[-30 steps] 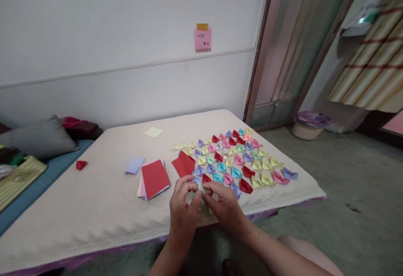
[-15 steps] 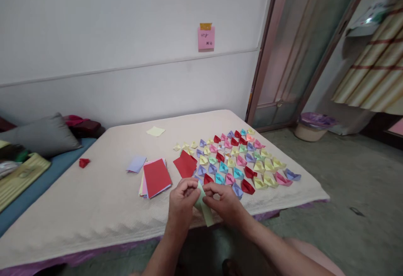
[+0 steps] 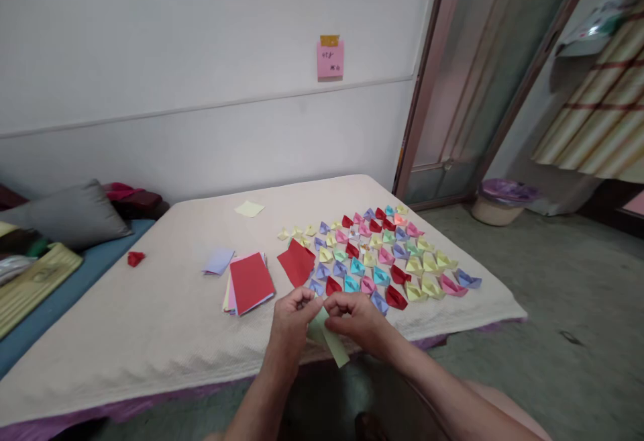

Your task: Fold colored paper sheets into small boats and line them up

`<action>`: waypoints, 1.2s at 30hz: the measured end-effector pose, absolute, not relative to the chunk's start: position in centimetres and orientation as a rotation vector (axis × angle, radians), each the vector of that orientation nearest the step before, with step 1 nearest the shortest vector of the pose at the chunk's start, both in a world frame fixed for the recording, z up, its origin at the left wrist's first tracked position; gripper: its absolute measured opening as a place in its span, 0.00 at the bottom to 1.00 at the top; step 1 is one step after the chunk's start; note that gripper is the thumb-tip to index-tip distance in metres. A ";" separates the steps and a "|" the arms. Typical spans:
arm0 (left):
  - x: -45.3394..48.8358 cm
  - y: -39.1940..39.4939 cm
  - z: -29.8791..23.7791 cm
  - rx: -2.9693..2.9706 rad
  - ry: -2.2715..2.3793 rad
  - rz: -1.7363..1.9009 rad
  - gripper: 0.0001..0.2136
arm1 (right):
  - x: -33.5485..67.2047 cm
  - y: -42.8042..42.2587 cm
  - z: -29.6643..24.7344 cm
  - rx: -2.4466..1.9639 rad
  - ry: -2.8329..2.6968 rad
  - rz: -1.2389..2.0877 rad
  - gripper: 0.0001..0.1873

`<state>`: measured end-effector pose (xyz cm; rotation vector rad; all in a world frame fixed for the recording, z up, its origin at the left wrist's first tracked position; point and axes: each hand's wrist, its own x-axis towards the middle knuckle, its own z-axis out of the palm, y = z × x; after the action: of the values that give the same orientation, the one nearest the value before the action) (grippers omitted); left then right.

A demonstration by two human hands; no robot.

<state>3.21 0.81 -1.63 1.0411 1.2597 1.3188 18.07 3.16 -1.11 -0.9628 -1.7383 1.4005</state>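
Note:
A pale green sheet of paper (image 3: 333, 346) hangs between my two hands at the near edge of the table, a strip of it slanting down to the right. My left hand (image 3: 292, 320) pinches its upper left part, the fingers curled. Close beside it, my right hand (image 3: 358, 320) pinches the upper right part between thumb and fingers. The fingertips almost meet and hide the top of the paper. Just beyond my hands lie many folded paper boats (image 3: 369, 260) in several colours. A red sheet (image 3: 296, 263) lies to the left of the boats.
A stack of coloured paper (image 3: 251, 283) topped with red lies left of my hands, near a lilac sheet (image 3: 219, 262). Farther back is a pale yellow sheet (image 3: 249, 209). A crumpled red paper (image 3: 135, 258) lies far left. The cloth-covered table (image 3: 166, 320) meets a white wall.
The green paper's lower end has swung slightly down and to the right. My hands have tilted a little, with the fingertips closer together. Everything on the table lies as before.

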 end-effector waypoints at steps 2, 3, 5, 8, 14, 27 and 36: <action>3.2 0.8 -1.5 0.947 1.247 1.353 0.10 | 18.0 3.1 -1.2 -0.930 -1.708 1.534 0.07; 3.2 0.8 -1.4 0.890 1.241 1.376 0.10 | 18.0 3.2 -1.3 -0.920 -1.683 1.601 0.08; 3.0 0.9 -1.1 0.781 1.225 1.431 0.12 | 18.0 3.3 -1.3 -0.916 -1.633 1.693 0.08; 2.6 1.0 -0.8 0.688 1.197 1.534 0.14 | 18.2 3.6 -1.1 -0.943 -1.550 1.673 0.07; 2.0 1.0 -0.9 0.704 1.159 1.526 0.14 | 19.4 4.5 -0.2 -0.979 -1.300 1.482 0.09; 3.9 0.4 -0.8 0.660 0.960 1.231 0.10 | 19.9 4.6 0.1 -0.951 -1.412 1.396 0.08; 4.0 0.5 0.0 0.399 0.951 1.325 0.09 | 20.4 4.7 0.4 -0.843 -1.401 1.454 0.13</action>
<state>3.98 0.50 -0.02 0.3989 0.9510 1.3245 20.36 4.71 0.44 -0.8430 -1.4009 1.4538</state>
